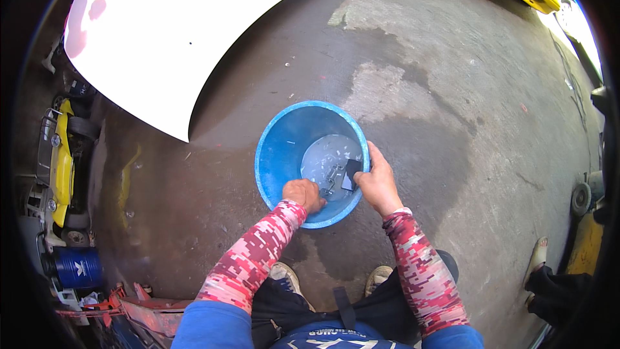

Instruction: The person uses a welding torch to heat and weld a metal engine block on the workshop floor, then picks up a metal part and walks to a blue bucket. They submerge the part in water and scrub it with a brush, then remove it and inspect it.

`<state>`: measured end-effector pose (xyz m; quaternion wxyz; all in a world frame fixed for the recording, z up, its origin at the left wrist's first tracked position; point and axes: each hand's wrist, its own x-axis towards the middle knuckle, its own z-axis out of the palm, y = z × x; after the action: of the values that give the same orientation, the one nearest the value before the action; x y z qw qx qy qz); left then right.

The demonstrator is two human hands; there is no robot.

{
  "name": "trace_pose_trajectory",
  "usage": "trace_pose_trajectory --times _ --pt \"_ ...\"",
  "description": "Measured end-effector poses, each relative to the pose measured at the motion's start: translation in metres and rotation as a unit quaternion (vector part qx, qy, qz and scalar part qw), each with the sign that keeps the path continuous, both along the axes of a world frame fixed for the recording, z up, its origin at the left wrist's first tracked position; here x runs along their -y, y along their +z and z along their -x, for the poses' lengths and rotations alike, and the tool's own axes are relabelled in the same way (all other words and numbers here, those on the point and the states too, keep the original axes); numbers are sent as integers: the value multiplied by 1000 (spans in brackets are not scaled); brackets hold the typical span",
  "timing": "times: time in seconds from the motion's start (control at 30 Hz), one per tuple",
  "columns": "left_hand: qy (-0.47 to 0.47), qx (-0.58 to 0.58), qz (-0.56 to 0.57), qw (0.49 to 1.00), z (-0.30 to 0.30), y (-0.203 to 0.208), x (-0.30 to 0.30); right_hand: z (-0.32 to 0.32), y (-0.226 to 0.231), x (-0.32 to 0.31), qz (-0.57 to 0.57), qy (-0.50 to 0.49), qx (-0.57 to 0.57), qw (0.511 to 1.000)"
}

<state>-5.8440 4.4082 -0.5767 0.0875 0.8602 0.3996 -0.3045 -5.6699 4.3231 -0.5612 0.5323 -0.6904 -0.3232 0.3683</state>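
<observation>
— Where's the dark sheet?

— In your right hand, fingers pinched on it, just over the water in the blue bucket (which sits on wet concrete).

— And your left hand?

— Curled inside the near rim; what it grips, you can't tell. A white panel lies beyond, well apart.

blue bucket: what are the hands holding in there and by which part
The right hand pinches a small dark sheet by its right edge; what the left hand holds cannot be told.
</observation>
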Motion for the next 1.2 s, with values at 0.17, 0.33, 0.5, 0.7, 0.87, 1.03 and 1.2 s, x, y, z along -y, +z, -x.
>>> trace_pose_trajectory --times 0.17,0.33,0.5,0.7,0.87,1.03,1.2 --pt "31 3 9 999 -16 2 7 -2 6 0 24 6 41 999" --pt "140 -30 27 989 -12 10 5 0 11 7 42 1 43 998" --pt "71 0 13 997 -15 5 9 0 11 6 27 5 52 998" --pt "123 3 56 991 -7 0 4 -3 9 6 51 8 69 996" --pt "115 23 28 993 -8 -3 9 -7 8 4 40 20 95 994" --pt "115 10 38 993 -2 -2 2 -11 10 2 61 17 146 987" --pt "92 39 -2 995 1 -4 5 -10 11 3 60 9 184 981"
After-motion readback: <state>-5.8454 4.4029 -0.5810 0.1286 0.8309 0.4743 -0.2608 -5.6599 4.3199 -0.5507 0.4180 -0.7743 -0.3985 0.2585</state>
